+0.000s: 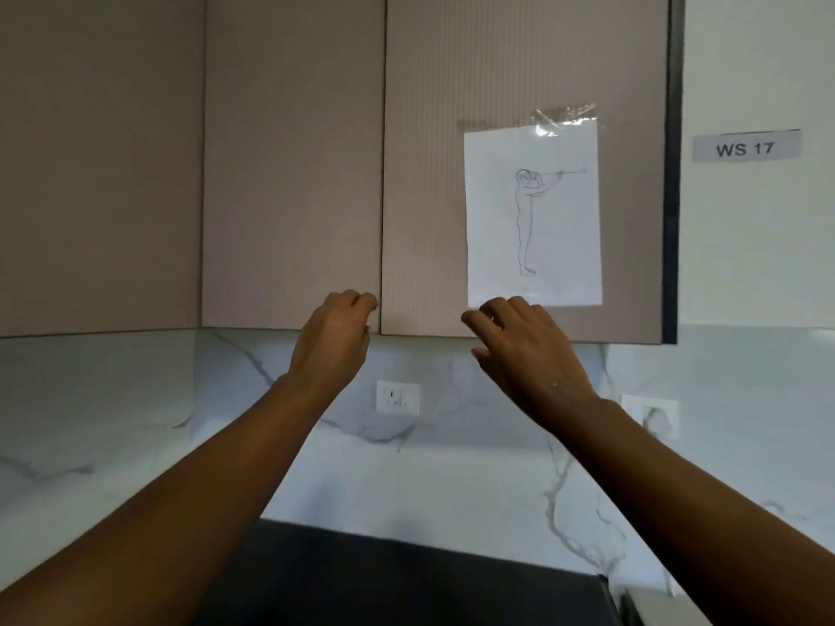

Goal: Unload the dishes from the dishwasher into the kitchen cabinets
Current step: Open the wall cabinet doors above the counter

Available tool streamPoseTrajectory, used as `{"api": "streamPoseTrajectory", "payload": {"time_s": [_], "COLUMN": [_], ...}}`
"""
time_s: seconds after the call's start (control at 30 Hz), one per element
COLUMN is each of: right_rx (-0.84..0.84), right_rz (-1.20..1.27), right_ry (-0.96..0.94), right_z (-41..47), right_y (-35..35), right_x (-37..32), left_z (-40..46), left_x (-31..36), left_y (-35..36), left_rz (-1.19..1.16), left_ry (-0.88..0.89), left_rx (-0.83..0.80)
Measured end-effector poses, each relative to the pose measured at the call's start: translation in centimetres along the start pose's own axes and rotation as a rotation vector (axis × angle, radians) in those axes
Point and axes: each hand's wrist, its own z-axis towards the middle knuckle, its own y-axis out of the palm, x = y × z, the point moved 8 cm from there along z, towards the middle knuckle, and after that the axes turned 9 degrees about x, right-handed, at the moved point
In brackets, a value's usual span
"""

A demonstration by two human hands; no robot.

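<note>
Beige cabinet doors [293,173] are closed. The left hand [334,341], fingers curled, touches their bottom edge at 12 o'clock; the right hand [524,354] hovers loosely spread, empty.

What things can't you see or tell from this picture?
- Inside the cabinets: hidden by closed doors, head view.
- Dishwasher and dishes: outside the frame.
- Left hand fingertips: curled at the door edge; whether they grip it is unclear.
- Right hand: whether it touches the door is unclear.
- Dark surface below: cut off by the bottom edge.
- Sketch on the paper: too faint for detail.
</note>
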Motion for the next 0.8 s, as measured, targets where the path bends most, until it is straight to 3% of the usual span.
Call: {"api": "streamPoseTrajectory", "payload": {"time_s": [0.1, 0.23, 0.37, 0.47, 0.7, 0.8], "right_rx": [0.001, -0.062, -0.235, -0.315, -0.127, -0.086], "right_rz": [0.016, -0.019, -0.127, -0.242, -0.347, -0.379], "right_ry": [0.070, 0.002, 0.012, 0.027, 0.064, 0.045], "right_z": [2.5, 4.5, 5.5, 5.5, 6.7, 6.6], "right_y": [5.3, 11.1, 17.4, 21.3, 22.8, 23.1], "right_x": [-0.8, -2.0, -2.3, -2.5, -2.4, -2.4], "left_z": [1.9, 2.9, 2.0, 1.1, 1.9, 2.4], "left_x": [-4.4, -8.2, -8.3, -7.9, -8.8, -9.0], "left_y": [5.3, 10.9, 14.9, 16.0, 17.7, 18.5], "left_rz": [0.013, -0.113, -0.272, -0.250, -0.209, -0.245], "left_ry": [-0.008, -0.181, -0.271, -0.234, -0.041, -0.039], "left_rx": [-0.025, -0.062, -0.114, -0.067, -0.010, -0.032]}}
